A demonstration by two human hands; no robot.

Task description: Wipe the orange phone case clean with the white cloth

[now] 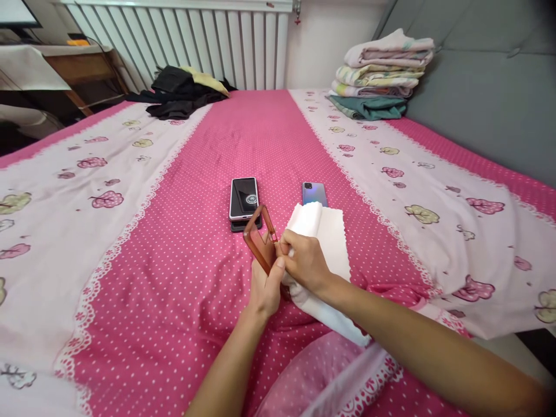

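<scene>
An orange-brown, see-through phone case (259, 246) is tilted up in my left hand (266, 288), whose thumb presses on its lower edge. Closed on a white cloth (332, 234), my right hand (306, 260) bears against the right side of the case. Part of the cloth hangs below and to the right of that hand. Just beyond the cloth lies a blue-violet phone (314, 193), its lower end covered by the cloth. Left of it, a phone with a light rim and dark face (243, 197) rests on another dark item (240, 226), partly hidden by the case.
All of this is on a bed with a pink dotted bedspread (174, 260). Dark clothes (182, 92) lie at the far left, and folded bedding (382, 75) is stacked at the far right by a grey headboard (490, 87). A white radiator (195, 43) stands behind.
</scene>
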